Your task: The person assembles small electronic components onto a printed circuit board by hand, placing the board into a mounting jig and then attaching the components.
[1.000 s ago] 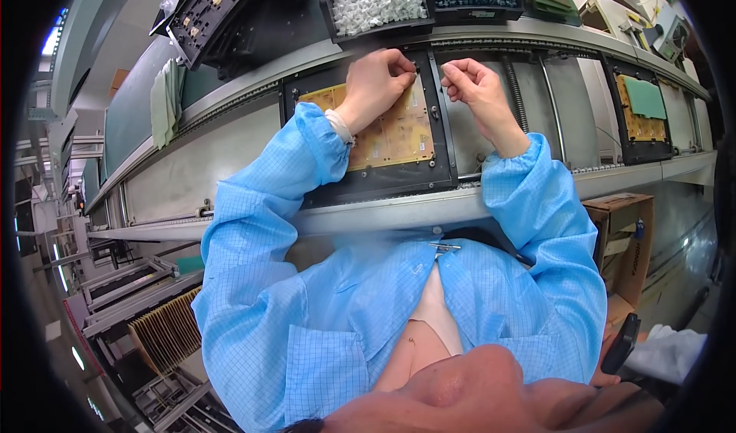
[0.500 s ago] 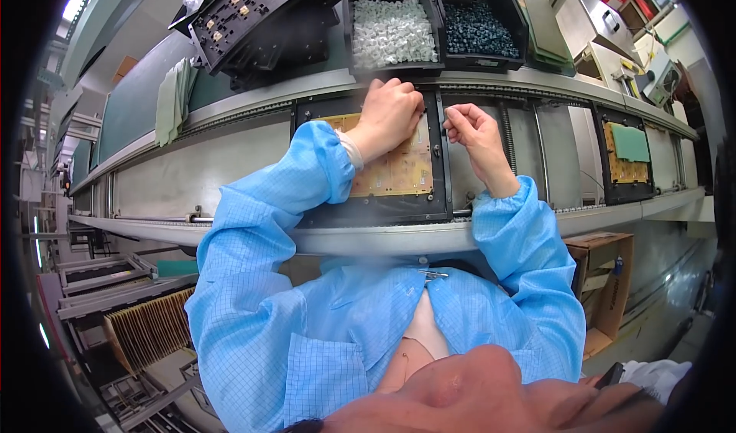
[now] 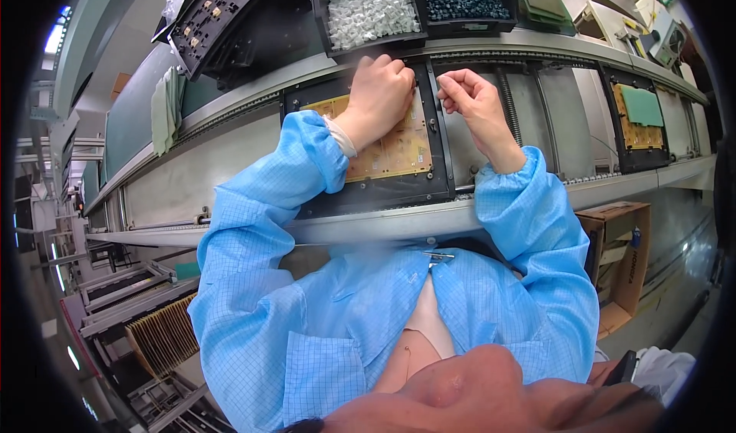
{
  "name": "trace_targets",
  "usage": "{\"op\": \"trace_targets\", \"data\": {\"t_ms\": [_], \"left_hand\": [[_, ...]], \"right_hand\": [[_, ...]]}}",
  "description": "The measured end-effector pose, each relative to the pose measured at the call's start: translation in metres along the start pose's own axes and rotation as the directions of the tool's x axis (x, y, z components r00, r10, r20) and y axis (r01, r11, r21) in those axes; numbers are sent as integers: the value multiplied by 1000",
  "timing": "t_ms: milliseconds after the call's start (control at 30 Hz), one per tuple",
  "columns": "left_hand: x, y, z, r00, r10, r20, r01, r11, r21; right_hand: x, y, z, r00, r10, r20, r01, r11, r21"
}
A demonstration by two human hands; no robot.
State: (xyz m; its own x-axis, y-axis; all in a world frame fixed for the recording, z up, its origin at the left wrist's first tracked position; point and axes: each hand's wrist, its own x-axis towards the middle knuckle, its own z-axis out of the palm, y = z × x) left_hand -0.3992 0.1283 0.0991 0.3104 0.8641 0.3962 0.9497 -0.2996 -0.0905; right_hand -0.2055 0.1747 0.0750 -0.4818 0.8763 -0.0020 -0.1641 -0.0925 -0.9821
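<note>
Yellow-brown board (image 3: pixel 399 157) lies in a black frame (image 3: pixel 383 191) between metal rails (image 3: pixel 399 222). Left hand (image 3: pixel 381 99) curls over its upper part, fingertips hidden, grip not discernible. Right hand (image 3: pixel 479 115) hovers beside the frame, thumb and fingertips together; any held piece unclear. Board seating looks done; handwork there seems unfinished, white parts (image 3: pixel 372 11) heaped beyond.
</note>
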Motion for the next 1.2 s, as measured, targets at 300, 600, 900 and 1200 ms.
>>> {"op": "trace_targets", "data": {"t_ms": [300,600,900,1200], "left_hand": [[0,-31,-26,963,-173,-206,92,932,-350],[54,-65,2,960,-212,-183,233,967,105],[61,-80,12,940,-88,-330,69,995,-68],[53,-60,-4,914,-159,-373,-18,903,-429]], "right_hand": [[-15,1,7,1000,18,-7,-18,999,46],[-17,5,9,992,123,36,-128,975,182],[-9,7,1,981,151,118,-185,902,389],[-6,19,-26,998,47,47,-50,997,50]]}}
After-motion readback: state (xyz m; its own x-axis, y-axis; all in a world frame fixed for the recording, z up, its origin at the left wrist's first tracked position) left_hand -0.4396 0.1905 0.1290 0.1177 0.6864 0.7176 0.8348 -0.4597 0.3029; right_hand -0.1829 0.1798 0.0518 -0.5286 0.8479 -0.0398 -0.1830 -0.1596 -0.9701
